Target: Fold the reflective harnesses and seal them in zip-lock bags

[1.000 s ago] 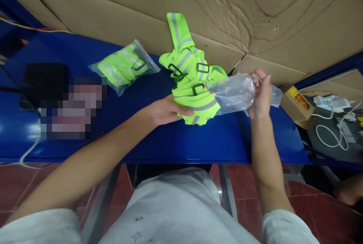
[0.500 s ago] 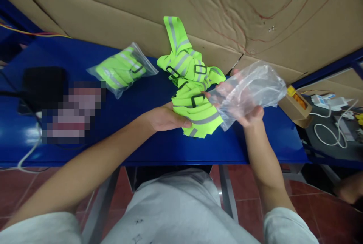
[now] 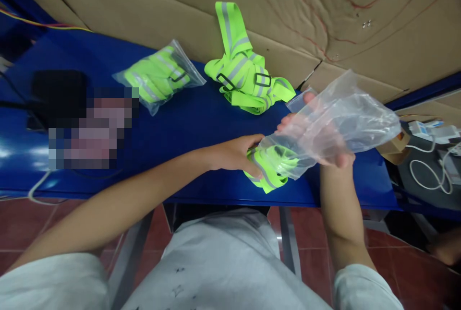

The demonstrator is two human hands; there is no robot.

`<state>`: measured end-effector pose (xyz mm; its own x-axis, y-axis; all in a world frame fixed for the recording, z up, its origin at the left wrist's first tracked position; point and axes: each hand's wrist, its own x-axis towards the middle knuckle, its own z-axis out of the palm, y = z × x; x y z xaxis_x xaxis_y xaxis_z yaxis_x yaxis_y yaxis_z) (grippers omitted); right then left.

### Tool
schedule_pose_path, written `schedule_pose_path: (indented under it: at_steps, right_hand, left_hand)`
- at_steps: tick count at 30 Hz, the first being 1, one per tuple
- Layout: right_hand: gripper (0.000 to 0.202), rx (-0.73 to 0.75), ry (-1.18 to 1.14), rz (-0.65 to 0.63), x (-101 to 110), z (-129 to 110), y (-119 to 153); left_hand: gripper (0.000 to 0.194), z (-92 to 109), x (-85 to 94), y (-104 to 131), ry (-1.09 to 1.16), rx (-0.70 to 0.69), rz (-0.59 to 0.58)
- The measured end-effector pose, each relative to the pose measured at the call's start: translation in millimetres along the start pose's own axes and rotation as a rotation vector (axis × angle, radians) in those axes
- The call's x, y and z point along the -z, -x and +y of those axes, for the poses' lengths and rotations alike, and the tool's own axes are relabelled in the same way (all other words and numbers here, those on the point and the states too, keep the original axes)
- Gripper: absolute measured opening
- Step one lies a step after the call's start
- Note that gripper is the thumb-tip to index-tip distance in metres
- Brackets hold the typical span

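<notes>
My left hand [image 3: 233, 153] is closed round a folded bundle of neon-yellow reflective strap [image 3: 267, 183] with a grey stripe. Over my right hand [image 3: 329, 144] lies a clear plastic bag [image 3: 367, 117], and I see the spread fingers through it. Whether those fingers are inside or behind the bag I cannot tell. The bag's mouth points left and overlaps the right part of the bundle. Beyond my hands, a loose pile of the same reflective straps [image 3: 239, 72] with black buckles rests on the blue table, one end leaning against cardboard.
A zip bag with packed neon strap [image 3: 154, 77] lies on the blue table [image 3: 201, 123], left of the pile. Further left are a black object [image 3: 59, 94] and a blurred-out patch. Cardboard [image 3: 162, 7] backs the table. At right sit a small box [image 3: 394, 147] and white cables [image 3: 428, 175].
My left hand has turned the bundle and brought it right, under the bag's mouth. The bag and right hand have shifted right. The bundle now sits apart from the strap pile.
</notes>
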<state>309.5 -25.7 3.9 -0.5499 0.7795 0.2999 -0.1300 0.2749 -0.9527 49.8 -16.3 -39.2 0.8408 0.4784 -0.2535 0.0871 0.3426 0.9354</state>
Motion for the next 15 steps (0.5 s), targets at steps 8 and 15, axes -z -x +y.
schedule_pose_path:
  at_steps: [8,15]
  right_hand:
    - [0.119,-0.112,0.086,-0.041,8.2,0.4,3.5]
    - [0.112,-0.104,0.058,-0.113,10.9,-0.9,5.6]
  left_hand:
    - [0.09,-2.2,6.8,-0.5,0.168,-0.016,0.047]
    - [0.09,-5.0,7.2,-2.7,0.103,-0.179,0.008]
